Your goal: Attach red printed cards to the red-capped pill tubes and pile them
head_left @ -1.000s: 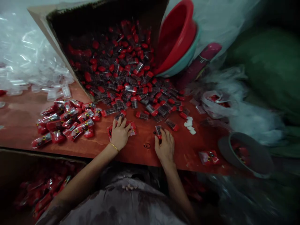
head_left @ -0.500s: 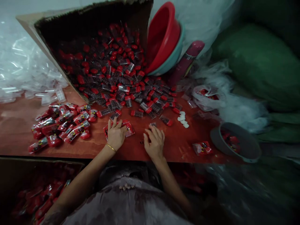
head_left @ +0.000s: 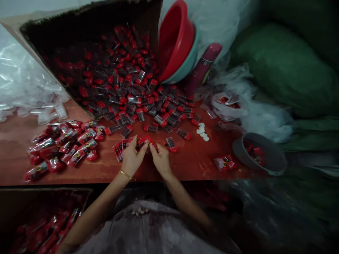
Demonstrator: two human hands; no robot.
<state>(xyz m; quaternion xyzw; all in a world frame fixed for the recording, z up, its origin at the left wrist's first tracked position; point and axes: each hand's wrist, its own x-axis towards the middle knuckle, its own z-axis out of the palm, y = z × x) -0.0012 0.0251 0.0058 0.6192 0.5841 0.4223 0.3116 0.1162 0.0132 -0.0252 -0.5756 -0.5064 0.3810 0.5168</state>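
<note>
Near the front of the red table (head_left: 190,158), my left hand (head_left: 133,155) and my right hand (head_left: 161,159) meet, both pinching a small red printed packet (head_left: 145,140) between thumbs and fingers. A fanned stack of red printed packets (head_left: 120,147) lies just left of it, partly behind my left hand. Beyond my right hand rests one clear tube with a red cap (head_left: 171,144). Many more such tubes (head_left: 135,100) spill out of a tipped cardboard box (head_left: 90,21). To the left is a pile of wrapped red packages (head_left: 66,141).
Behind stand a red basin (head_left: 176,42), a teal basin (head_left: 194,46) and a magenta bottle (head_left: 202,67). Rightward are white pieces (head_left: 202,132), a red packet (head_left: 224,163) and a grey bowl (head_left: 275,155). Clear plastic pieces (head_left: 50,109) lie left; a lower box (head_left: 47,189) holds red packages.
My hands have come together and now hold a red packet up. A red-capped tube shows beyond my right hand. The whole view has shifted slightly.
</note>
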